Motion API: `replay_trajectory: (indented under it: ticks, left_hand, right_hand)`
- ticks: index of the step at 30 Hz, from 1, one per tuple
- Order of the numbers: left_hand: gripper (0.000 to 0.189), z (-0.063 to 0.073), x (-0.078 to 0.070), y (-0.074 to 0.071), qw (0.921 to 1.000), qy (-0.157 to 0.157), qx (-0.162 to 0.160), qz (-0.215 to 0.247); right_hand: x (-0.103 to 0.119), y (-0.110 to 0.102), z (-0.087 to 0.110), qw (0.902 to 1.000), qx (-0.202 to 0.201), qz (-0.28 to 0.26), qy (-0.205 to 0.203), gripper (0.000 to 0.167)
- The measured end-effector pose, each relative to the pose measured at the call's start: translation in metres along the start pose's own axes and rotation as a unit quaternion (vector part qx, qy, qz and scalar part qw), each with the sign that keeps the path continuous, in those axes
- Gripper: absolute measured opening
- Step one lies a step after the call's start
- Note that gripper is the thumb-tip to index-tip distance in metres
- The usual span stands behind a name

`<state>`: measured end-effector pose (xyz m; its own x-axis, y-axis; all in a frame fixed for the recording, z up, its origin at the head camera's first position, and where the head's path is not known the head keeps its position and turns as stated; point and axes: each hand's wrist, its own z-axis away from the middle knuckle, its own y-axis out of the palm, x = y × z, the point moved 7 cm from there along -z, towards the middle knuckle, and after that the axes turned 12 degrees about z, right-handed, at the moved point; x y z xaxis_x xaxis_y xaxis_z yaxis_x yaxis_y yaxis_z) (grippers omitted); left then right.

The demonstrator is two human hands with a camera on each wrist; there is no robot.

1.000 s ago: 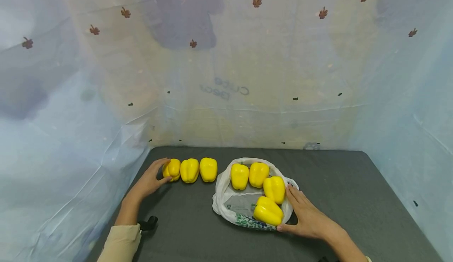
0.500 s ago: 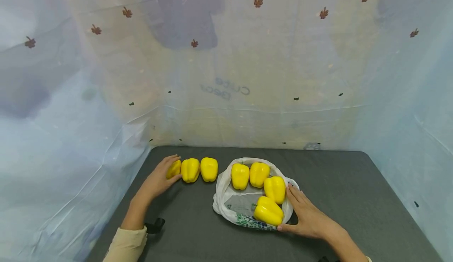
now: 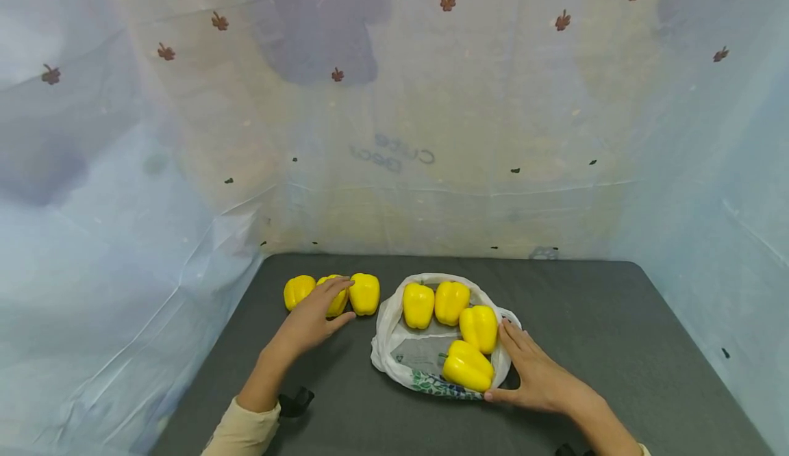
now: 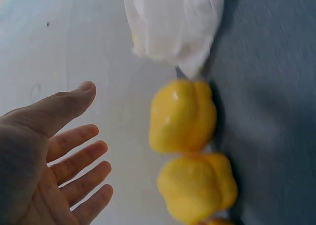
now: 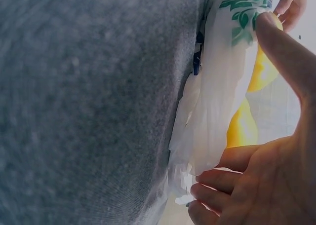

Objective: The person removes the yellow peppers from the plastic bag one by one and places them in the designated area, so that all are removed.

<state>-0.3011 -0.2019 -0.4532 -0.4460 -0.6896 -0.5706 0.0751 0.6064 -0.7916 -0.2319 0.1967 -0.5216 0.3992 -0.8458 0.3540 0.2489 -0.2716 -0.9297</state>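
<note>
Three yellow bell peppers stand in a row at the back left of the table: a left one [image 3: 298,292], a middle one [image 3: 336,302] partly hidden by my left hand [image 3: 309,320], and a right one [image 3: 365,294]. That hand hovers over the row with thumb and fingers spread; in the left wrist view a gap shows between it and the peppers. Several more bell peppers [image 3: 468,367] lie inside a white plastic bag [image 3: 383,350] with its mouth spread wide. My right hand [image 3: 542,376] rests against the bag's right side, thumb at the front rim, fingers extended.
A dark grey cloth covers the table [image 3: 592,319]. Behind and at both sides hangs a pale printed plastic curtain [image 3: 468,127]. Green leaf print [image 5: 244,13] marks the front of the bag.
My left hand has moved right along the row, from the left pepper to above the middle one. The left pepper stays in its place. My right hand and the bag have kept still.
</note>
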Motion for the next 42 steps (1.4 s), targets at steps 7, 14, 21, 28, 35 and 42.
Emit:
replay_trajectory:
  ticks: [7, 14, 21, 28, 35, 42]
  left_hand:
    - [0.069, -0.003, -0.024, 0.021, 0.9993, -0.003, 0.037, 0.009]
    - [0.064, -0.006, -0.049, 0.044, 0.9982, 0.029, 0.052, 0.005]
    - [0.059, -0.007, -0.077, 0.071, 0.9942, 0.066, 0.084, 0.016]
    - [0.055, -0.008, -0.095, 0.095, 0.9901, 0.081, 0.111, 0.031]
    - [0.051, -0.01, -0.107, 0.118, 0.9874, 0.081, 0.126, 0.05]
    - [0.051, -0.009, -0.116, 0.135, 0.9894, 0.073, 0.118, 0.044]
  right_hand:
    - [-0.002, 0.001, 0.0, 1.0, 0.003, 0.001, 0.004, 0.134]
    - [-0.003, 0.001, 0.0, 0.9999, 0.007, -0.001, 0.008, 0.134]
    - [-0.003, 0.002, 0.0, 0.9999, 0.01, -0.003, 0.007, 0.135]
    - [-0.005, 0.002, -0.001, 0.9999, 0.006, 0.001, 0.011, 0.135]
    - [-0.005, 0.002, -0.001, 0.9999, 0.004, 0.0, 0.009, 0.135]
    - [-0.004, 0.001, 0.001, 1.0, 0.0, 0.0, 0.003, 0.136]
